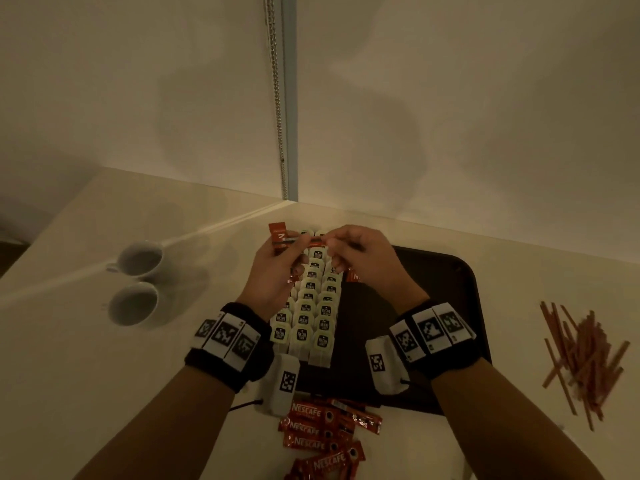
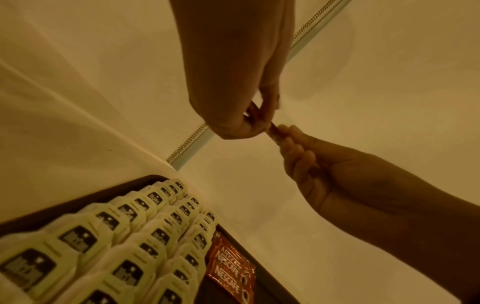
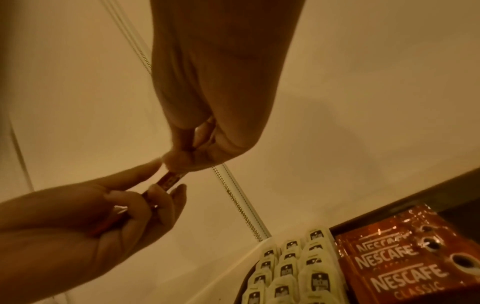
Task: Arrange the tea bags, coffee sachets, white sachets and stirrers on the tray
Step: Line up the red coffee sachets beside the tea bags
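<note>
**Two hands, one sachet**

Both hands pinch a coffee sachet [image 1: 317, 241] above the tray's [image 1: 460, 289] far edge. Left hand [image 1: 277, 271] also grips more sachets. Right hand [image 1: 360, 258] should pull one free, then lay it beside the tea bags [image 1: 308, 313], by the sachets already there.

I read the tray [image 1: 460, 299] as dark matt plastic with a smooth face. On it, the tea bags [image 1: 313, 317] look like pale paper with a dull finish, and the coffee sachets [image 3: 405, 265] beside them are glossy red foil that crinkles and catches the light. Left of the tray, two cups [image 1: 136, 282] look like smooth glazed ceramic. Right of the tray, the stirrers [image 1: 581, 358] seem thin matt reddish sticks; wood or plastic, I cannot tell. The tabletop [image 1: 86, 341] under the tray is smooth with a faint sheen.
</note>
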{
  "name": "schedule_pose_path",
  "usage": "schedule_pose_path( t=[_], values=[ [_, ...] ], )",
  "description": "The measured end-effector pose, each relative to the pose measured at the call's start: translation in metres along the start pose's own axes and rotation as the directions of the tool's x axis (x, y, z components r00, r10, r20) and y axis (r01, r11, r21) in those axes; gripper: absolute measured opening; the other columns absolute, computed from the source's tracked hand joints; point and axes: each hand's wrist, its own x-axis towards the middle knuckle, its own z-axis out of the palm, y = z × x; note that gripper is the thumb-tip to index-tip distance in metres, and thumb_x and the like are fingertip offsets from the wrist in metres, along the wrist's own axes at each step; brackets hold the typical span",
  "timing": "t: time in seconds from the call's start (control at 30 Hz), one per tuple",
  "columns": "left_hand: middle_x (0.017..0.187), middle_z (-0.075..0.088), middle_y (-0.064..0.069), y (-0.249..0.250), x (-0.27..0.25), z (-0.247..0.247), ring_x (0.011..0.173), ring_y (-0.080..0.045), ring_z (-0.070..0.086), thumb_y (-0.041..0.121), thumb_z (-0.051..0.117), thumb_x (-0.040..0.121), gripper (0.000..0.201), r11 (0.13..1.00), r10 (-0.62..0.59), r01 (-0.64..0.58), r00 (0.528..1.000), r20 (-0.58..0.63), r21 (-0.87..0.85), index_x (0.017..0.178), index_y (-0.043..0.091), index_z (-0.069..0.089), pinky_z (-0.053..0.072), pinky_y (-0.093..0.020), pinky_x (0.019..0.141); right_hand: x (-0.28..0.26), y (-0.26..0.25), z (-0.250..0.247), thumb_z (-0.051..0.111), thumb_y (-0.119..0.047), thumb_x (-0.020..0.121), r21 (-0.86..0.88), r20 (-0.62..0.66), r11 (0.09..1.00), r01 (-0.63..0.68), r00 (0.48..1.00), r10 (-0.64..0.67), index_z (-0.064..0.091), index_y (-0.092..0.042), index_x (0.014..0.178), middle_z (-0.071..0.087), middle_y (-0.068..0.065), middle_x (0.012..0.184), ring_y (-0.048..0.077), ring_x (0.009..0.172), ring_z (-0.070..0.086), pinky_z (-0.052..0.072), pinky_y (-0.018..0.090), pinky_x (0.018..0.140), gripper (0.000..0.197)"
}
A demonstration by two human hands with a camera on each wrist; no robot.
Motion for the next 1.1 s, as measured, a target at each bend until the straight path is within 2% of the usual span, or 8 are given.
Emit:
schedule_pose_path(
  t=[0.17, 0.23, 0.37, 0.5, 0.63, 0.8, 0.9, 1.1],
  values=[
    [0.069, 0.053, -0.003, -0.002, -0.003, -0.003, 0.051, -0.008, 0.041, 0.026, 0.068, 0.077, 0.009, 0.996, -0.005, 0.001, 0.999, 0.039, 0.094, 0.077, 0.017, 0.067, 0.034, -0.014, 0.042, 0.002, -0.004, -0.005, 0.058, -0.014, 0.091, 0.035, -0.049, 0.998, -0.051, 0.997, 0.053, 0.065, -0.001, 0.099, 0.059, 0.0, 0.065, 0.003, 0.047, 0.051, 0.044, 0.014, 0.048, 0.018],
    [0.064, 0.057, -0.001, -0.001, -0.004, -0.001, 0.047, -0.006, 0.042, 0.03, 0.065, 0.084, 0.019, 0.996, -0.024, 0.026, 0.999, -0.024, 0.088, 0.081, 0.012, 0.066, 0.033, -0.014, 0.04, 0.002, -0.005, -0.005, 0.063, -0.022, 0.087, -0.089, -0.04, 0.995, -0.045, 0.998, 0.041, 0.067, -0.01, 0.096, 0.062, -0.003, 0.068, 0.003, 0.053, 0.055, 0.046, 0.016, 0.053, 0.016],
    [0.061, 0.06, -0.003, 0.002, -0.003, 0.0, 0.045, -0.008, 0.046, 0.037, 0.056, 0.092, 0.03, 0.994, -0.099, 0.104, 0.99, -0.101, 0.038, 0.088, 0.007, 0.061, 0.033, -0.015, 0.039, 0.003, 0.0, -0.005, 0.065, -0.033, 0.085, -0.218, -0.076, 0.974, -0.066, 0.996, 0.05, 0.069, -0.02, 0.089, 0.068, 0.011, 0.09, 0.024, 0.081, 0.063, 0.052, 0.032, 0.074, 0.014],
    [0.072, 0.067, -0.001, 0.001, -0.005, -0.003, 0.047, -0.006, 0.046, 0.02, 0.066, 0.087, 0.013, 0.989, -0.072, 0.08, 0.995, -0.063, 0.128, 0.093, 0.008, 0.066, 0.034, -0.013, 0.04, 0.0, -0.007, -0.01, 0.06, -0.02, 0.089, -0.104, -0.042, 0.99, -0.1, 0.994, 0.096, 0.064, -0.009, 0.089, 0.067, 0.009, 0.085, 0.001, 0.061, 0.063, 0.051, 0.015, 0.058, 0.012],
    [0.065, 0.066, 0.003, 0.0, -0.007, -0.003, 0.045, -0.005, 0.047, 0.011, 0.07, 0.082, 0.006, 0.985, -0.021, 0.031, 0.998, -0.058, 0.173, 0.088, 0.01, 0.068, 0.035, -0.014, 0.041, -0.003, -0.012, -0.011, 0.062, -0.008, 0.087, 0.047, 0.0, 0.996, -0.08, 0.997, 0.08, 0.062, -0.002, 0.104, 0.067, 0.008, 0.085, 0.005, 0.063, 0.066, 0.052, 0.014, 0.061, 0.018],
    [0.057, 0.059, 0.004, 0.002, -0.009, 0.001, 0.044, -0.006, 0.045, 0.015, 0.072, 0.08, 0.012, 0.988, 0.024, -0.013, 0.997, -0.072, 0.151, 0.09, 0.008, 0.07, 0.035, -0.015, 0.041, -0.003, -0.011, -0.009, 0.063, -0.002, 0.085, 0.098, 0.033, 0.992, -0.073, 0.997, 0.07, 0.063, 0.001, 0.104, 0.067, 0.009, 0.085, 0.005, 0.064, 0.065, 0.052, 0.014, 0.063, 0.019],
    [0.053, 0.058, 0.006, 0.003, -0.007, 0.001, 0.041, -0.005, 0.044, 0.013, 0.071, 0.082, 0.013, 0.983, 0.048, -0.031, 0.995, -0.09, 0.179, 0.092, 0.005, 0.069, 0.035, -0.016, 0.041, -0.005, -0.006, -0.007, 0.061, -0.002, 0.085, 0.151, 0.012, 0.986, -0.067, 0.998, 0.066, 0.065, -0.001, 0.105, 0.067, 0.011, 0.096, 0.008, 0.074, 0.066, 0.054, 0.016, 0.068, 0.019],
    [0.068, 0.063, 0.001, -0.002, -0.008, -0.001, 0.046, -0.005, 0.048, 0.019, 0.07, 0.075, 0.02, 0.995, -0.103, 0.104, 0.994, -0.029, 0.013, 0.093, 0.01, 0.067, 0.033, -0.013, 0.039, -0.004, -0.016, -0.01, 0.066, -0.007, 0.083, -0.027, -0.032, 0.999, 0.03, 0.999, -0.03, 0.07, -0.009, 0.098, 0.069, 0.005, 0.094, 0.014, 0.077, 0.068, 0.057, 0.021, 0.07, 0.016]
  ],
)
